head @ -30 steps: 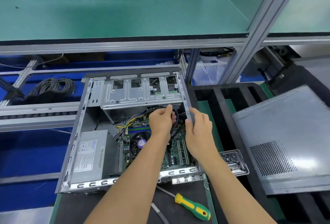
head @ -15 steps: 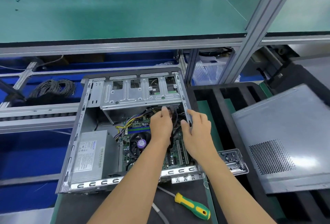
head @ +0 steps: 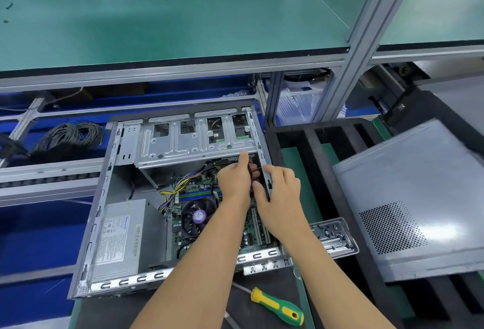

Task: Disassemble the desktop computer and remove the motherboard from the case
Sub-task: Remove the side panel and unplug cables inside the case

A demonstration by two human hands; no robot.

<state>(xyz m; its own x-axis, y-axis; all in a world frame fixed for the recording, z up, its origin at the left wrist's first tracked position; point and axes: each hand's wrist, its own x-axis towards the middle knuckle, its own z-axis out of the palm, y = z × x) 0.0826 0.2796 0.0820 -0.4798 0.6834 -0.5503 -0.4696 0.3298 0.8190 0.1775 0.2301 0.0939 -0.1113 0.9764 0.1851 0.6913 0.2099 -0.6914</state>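
The motherboard (head: 209,213) is still bolted down in the open case (head: 104,197), which lies on its side at the near edge of the tabletop (head: 262,310), power supply (head: 123,237) in the near-left corner and the drive cage (head: 193,140) across the far end.

Both hands are up in the far-right corner of the case, under the cage. The left hand (head: 234,179) looks curled around a bundle of cables (head: 252,171), fingers gripping it. The right hand (head: 281,192) sits on the case's right wall with its fingers bent over the edge, so it's basically bracing.

What I'd worry about: yanking that bundle by the wires instead of the plug, which can tear a header off the board or bend pins. That sheet-metal edge also looks sharp enough to slice a knuckle if the connector lets go suddenly. The CPU fan (head: 197,214) wiring is close by too, so it's easy to snag.

The screwdriver (head: 277,306) lies near the front edge, and the side panel (head: 408,197) is off to the right.
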